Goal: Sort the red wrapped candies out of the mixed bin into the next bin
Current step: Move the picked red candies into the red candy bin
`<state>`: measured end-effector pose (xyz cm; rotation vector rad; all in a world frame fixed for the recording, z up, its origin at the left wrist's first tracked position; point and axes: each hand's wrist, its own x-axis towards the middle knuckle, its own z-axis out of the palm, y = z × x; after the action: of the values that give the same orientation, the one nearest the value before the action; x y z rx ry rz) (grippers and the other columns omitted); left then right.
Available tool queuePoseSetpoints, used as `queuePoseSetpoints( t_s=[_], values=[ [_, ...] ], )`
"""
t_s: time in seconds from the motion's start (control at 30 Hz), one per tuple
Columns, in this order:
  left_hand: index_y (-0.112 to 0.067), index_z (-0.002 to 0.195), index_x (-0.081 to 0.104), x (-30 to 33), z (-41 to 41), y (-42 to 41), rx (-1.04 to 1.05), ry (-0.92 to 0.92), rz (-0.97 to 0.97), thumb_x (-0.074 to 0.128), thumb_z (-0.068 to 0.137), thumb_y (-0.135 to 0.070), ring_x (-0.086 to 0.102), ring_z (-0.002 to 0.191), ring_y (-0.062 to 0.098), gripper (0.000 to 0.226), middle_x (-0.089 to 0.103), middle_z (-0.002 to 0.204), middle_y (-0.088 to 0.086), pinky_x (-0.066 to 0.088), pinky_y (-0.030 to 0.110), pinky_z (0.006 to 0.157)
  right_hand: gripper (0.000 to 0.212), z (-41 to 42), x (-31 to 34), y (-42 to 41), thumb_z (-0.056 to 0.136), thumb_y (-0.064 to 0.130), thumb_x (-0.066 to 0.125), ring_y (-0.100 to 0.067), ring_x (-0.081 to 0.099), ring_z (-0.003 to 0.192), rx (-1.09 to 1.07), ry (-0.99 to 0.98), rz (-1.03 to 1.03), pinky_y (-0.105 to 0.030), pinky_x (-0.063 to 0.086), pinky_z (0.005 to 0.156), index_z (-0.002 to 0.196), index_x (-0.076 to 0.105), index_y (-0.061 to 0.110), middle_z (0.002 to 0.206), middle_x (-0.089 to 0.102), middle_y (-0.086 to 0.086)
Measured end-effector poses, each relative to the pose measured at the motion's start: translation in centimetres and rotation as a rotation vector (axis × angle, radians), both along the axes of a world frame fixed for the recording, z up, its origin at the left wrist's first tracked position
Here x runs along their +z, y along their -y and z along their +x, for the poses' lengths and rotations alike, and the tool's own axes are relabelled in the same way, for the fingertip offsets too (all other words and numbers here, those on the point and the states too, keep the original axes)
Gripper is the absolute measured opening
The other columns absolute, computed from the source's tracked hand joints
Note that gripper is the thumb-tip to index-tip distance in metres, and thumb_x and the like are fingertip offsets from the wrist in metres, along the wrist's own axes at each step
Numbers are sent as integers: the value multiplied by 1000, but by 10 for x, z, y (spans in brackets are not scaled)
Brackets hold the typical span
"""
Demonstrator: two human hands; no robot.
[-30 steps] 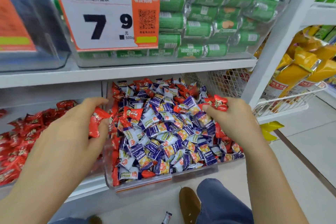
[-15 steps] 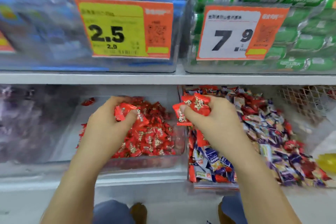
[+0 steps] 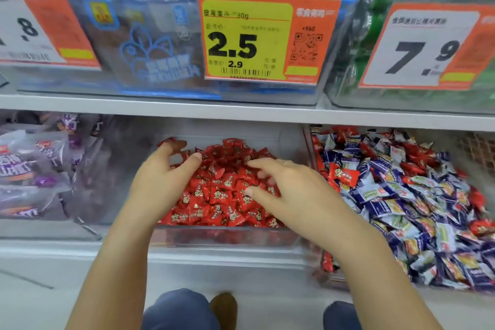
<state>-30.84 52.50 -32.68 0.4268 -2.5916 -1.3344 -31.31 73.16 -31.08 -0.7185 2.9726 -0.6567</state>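
1. Now both hands hang over the red-candy bin (image 3: 227, 236), fingers spread, holding nothing; half a second ago each pinched red candies.
2. Left hand (image 3: 160, 182) sits at the pile's left edge, right hand (image 3: 292, 190) over its right side.
3. Red wrapped candies (image 3: 222, 193) fill that bin; mixed bin (image 3: 401, 195) lies just right, some red ones inside.

Left hand (image 3: 163, 179) spread, right hand (image 3: 292, 185) spread — palms down

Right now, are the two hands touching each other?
Apart. The head view shows red candies plainly visible between the left hand and the right hand.
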Motion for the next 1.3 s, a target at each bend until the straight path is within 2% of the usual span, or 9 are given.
queuePoseSetpoints(
  t_s=[0.13, 0.27, 0.43, 0.67, 0.83, 0.93, 1.1, 1.2, 1.3],
  values=[
    [-23, 129, 54, 1, -2, -16, -63, -8, -78, 59, 88, -43, 53, 114, 18, 46, 58, 129, -1, 39, 31, 92, 36, 12, 13, -30, 91, 43, 51, -4, 59, 97, -67, -16, -90, -30, 47, 89, 127, 53, 37, 105, 64, 16],
    [-23, 126, 57, 4, 0, -52, -193, -28, -177, 56, 90, -37, 53, 107, 13, 39, 60, 125, 0, 37, 26, 86, 26, 21, 14, -67, 91, 36, 52, 6, 58, 92, -185, -43, -186, -17, 46, 83, 115, 62, 37, 97, 66, 22],
    [-23, 127, 58, 7, 4, -102, -340, -164, -245, 56, 91, -31, 48, 122, 15, 37, 58, 129, -4, 33, 25, 99, 27, 27, 4, -125, 93, 36, 52, -1, 60, 89, -326, 0, -54, -28, 51, 84, 118, 61, 32, 93, 64, 19],
    [-21, 122, 61, 23, 11, -180, -414, -374, -196, 49, 93, -15, 61, 96, 18, 32, 65, 114, -1, 40, 23, 84, 20, 39, -8, -212, 92, 28, 56, -11, 64, 94, -583, -83, -46, -26, 46, 79, 109, 67, 31, 98, 69, 12],
    [-13, 143, 34, 7, 1, -221, -482, -140, -603, 40, 95, -12, 48, 119, 27, 49, 45, 138, 10, 38, 32, 96, 18, 53, -19, -251, 92, 28, 56, -14, 62, 89, -691, -136, -58, -28, 43, 73, 103, 69, 30, 101, 69, 9],
    [-13, 145, 23, 1, -2, -227, -493, -22, -872, 50, 90, -10, 49, 114, 26, 61, 43, 133, 9, 44, 32, 87, 18, 58, -16, -268, 92, 25, 56, -20, 63, 95, -790, -176, -107, -32, 46, 77, 103, 70, 25, 104, 68, 2],
    [-7, 118, 54, -5, -4, -225, -467, -58, -990, 65, 82, -8, 53, 94, 30, 39, 51, 107, 11, 46, 37, 69, 18, 71, -3, -288, 91, 20, 55, -20, 66, 87, -995, -256, -82, -30, 46, 74, 102, 69, 20, 97, 72, 0],
    [-1, 93, 62, -12, -8, -222, -502, -112, -979, 78, 65, 2, 53, 75, 37, 33, 54, 94, 18, 44, 40, 53, 21, 76, -1, -287, 92, 23, 54, -22, 65, 92, -934, -67, 66, -32, 50, 79, 109, 68, 20, 101, 71, 0],
    [-1, 88, 58, -17, -8, -220, -517, -195, -920, 74, 70, 2, 55, 69, 40, 25, 55, 100, 21, 41, 38, 48, 29, 72, -17, -275, 93, 30, 52, -27, 60, 101, -789, 184, 307, -31, 45, 75, 116, 60, 16, 108, 64, -8]
  ],
)
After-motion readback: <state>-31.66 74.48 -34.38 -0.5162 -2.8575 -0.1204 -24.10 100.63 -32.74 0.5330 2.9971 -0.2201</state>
